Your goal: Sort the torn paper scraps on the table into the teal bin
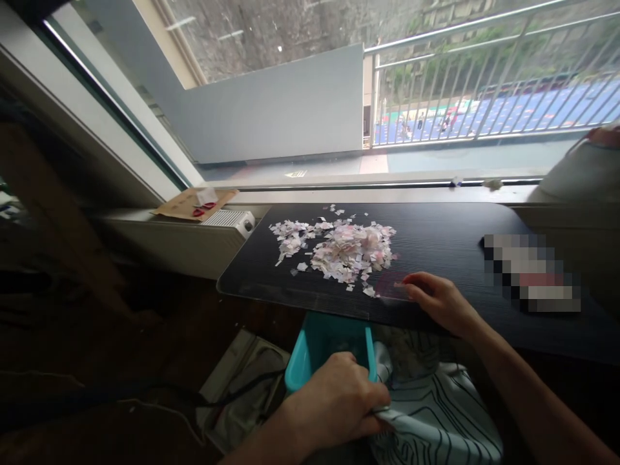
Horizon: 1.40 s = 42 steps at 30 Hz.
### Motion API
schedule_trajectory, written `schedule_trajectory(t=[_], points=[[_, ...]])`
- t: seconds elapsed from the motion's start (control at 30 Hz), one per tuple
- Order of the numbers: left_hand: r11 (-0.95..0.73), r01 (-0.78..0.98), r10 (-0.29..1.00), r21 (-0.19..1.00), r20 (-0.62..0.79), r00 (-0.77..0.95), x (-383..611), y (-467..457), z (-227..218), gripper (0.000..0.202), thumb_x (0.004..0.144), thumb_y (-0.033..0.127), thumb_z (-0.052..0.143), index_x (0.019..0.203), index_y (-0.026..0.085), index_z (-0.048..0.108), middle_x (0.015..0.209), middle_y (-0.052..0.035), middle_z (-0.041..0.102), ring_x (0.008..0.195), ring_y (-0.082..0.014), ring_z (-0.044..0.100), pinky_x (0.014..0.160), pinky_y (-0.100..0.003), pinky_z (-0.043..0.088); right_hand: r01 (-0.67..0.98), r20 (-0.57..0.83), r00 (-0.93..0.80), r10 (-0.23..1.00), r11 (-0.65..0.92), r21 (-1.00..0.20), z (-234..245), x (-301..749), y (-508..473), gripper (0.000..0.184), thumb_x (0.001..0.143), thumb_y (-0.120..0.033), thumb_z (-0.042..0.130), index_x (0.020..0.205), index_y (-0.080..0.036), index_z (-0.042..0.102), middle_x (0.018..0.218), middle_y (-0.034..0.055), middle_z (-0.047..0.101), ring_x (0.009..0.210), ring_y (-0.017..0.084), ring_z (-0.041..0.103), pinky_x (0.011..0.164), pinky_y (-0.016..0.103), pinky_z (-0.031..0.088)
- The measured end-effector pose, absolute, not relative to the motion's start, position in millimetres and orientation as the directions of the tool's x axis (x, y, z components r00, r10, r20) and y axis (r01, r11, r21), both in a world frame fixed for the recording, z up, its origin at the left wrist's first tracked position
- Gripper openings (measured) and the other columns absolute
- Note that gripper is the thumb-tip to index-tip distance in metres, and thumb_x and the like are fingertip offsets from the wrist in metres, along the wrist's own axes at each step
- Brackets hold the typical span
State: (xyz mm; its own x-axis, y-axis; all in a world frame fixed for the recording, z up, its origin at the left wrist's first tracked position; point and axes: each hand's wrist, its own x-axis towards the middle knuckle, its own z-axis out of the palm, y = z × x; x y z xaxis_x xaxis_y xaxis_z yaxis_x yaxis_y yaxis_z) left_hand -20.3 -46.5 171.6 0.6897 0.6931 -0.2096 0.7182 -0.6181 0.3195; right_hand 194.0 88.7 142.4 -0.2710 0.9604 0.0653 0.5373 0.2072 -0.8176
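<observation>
Small paper scraps, white and pinkish, lie heaped on the dark tabletop. My right hand is just right of the heap, fingers pinched on a thin, see-through pinkish sheet held low over the table and close to the scraps. What exactly this sheet is cannot be made out. Below the table's front edge, my left hand is closed on the gathered edge of a light-blue cloth with dark stripes. A teal bin stands behind that hand, its opening under the table edge and partly covered.
A blurred-out object lies at the table's right. Red-handled scissors rest on a brown envelope by the radiator. A white bag is on the sill at right. The window runs along the table's far side.
</observation>
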Motion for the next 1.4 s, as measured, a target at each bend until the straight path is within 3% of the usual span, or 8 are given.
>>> schedule_trajectory(t=[0.1, 0.27, 0.47, 0.67, 0.83, 1.03, 1.4], points=[[-0.636, 0.703, 0.683, 0.32, -0.191, 0.705, -19, -50, 172, 0.026, 0.083, 0.046, 0.064, 0.075, 0.022, 0.058, 0.062, 0.0031, 0.06, 0.061, -0.0173, 0.06, 0.068, -0.028, 0.042, 0.494, 0.047, -0.277, 0.96, 0.184, -0.85, 148, 189, 79, 0.032, 0.079, -0.042, 0.051, 0.088, -0.016, 0.067, 0.068, 0.0032, 0.066, 0.059, 0.016, 0.058, 0.056, 0.027, 0.044], [-0.671, 0.687, 0.673, 0.28, -0.161, 0.722, -12, -55, 172, 0.028, 0.084, 0.048, 0.061, 0.075, 0.022, 0.058, 0.062, 0.0024, 0.061, 0.06, -0.018, 0.06, 0.067, -0.029, 0.042, 0.573, 0.12, -0.208, 0.971, 0.221, -0.789, 147, 192, 71, 0.027, 0.078, -0.038, 0.053, 0.087, -0.017, 0.067, 0.078, 0.0049, 0.07, 0.069, 0.018, 0.062, 0.066, 0.029, 0.046], [-0.705, 0.665, 0.659, 0.247, -0.12, 0.743, -11, -63, 170, 0.028, 0.084, 0.049, 0.06, 0.076, 0.022, 0.057, 0.062, 0.0021, 0.061, 0.06, -0.0188, 0.06, 0.065, -0.03, 0.042, 0.551, 0.185, -0.217, 0.958, 0.277, -0.788, 142, 187, 70, 0.028, 0.081, -0.04, 0.053, 0.092, -0.019, 0.067, 0.079, 0.0041, 0.07, 0.07, 0.017, 0.063, 0.066, 0.027, 0.047], [-0.674, 0.697, 0.695, 0.246, -0.108, 0.711, -20, -70, 169, 0.029, 0.084, 0.049, 0.06, 0.075, 0.021, 0.059, 0.061, 0.0019, 0.061, 0.06, -0.0175, 0.061, 0.068, -0.028, 0.043, 0.707, 0.232, -0.3, 0.925, 0.379, -0.597, 153, 185, 66, 0.024, 0.082, -0.036, 0.05, 0.087, -0.021, 0.067, 0.07, 0.0011, 0.068, 0.061, 0.016, 0.059, 0.059, 0.027, 0.043], [-0.648, 0.721, 0.719, 0.246, -0.115, 0.685, -24, -73, 171, 0.03, 0.084, 0.049, 0.06, 0.075, 0.021, 0.06, 0.062, 0.0017, 0.061, 0.062, -0.0177, 0.062, 0.069, -0.027, 0.043, 0.706, 0.316, -0.244, 0.917, 0.391, -0.59, 161, 182, 69, 0.028, 0.083, -0.039, 0.049, 0.091, -0.02, 0.068, 0.072, 0.0025, 0.069, 0.061, 0.016, 0.06, 0.06, 0.027, 0.043], [-0.624, 0.731, 0.727, 0.276, -0.137, 0.673, -29, -80, 175, 0.027, 0.086, 0.047, 0.059, 0.076, 0.021, 0.061, 0.064, 0.0017, 0.063, 0.063, -0.017, 0.062, 0.069, -0.027, 0.042, 0.778, 0.335, -0.219, 0.916, 0.371, -0.507, 159, 175, 83, 0.027, 0.082, -0.034, 0.048, 0.09, -0.02, 0.07, 0.074, 0.0048, 0.071, 0.064, 0.018, 0.061, 0.059, 0.028, 0.041], [-0.617, 0.737, 0.735, 0.277, -0.134, 0.665, -37, -75, 168, 0.028, 0.085, 0.048, 0.061, 0.078, 0.021, 0.06, 0.066, 0.0013, 0.064, 0.065, -0.0173, 0.061, 0.071, -0.028, 0.043, 0.79, 0.301, -0.248, 0.921, 0.372, -0.487, 163, 173, 77, 0.027, 0.083, -0.036, 0.046, 0.091, -0.021, 0.068, 0.074, 0.0035, 0.069, 0.065, 0.018, 0.061, 0.06, 0.028, 0.041]])
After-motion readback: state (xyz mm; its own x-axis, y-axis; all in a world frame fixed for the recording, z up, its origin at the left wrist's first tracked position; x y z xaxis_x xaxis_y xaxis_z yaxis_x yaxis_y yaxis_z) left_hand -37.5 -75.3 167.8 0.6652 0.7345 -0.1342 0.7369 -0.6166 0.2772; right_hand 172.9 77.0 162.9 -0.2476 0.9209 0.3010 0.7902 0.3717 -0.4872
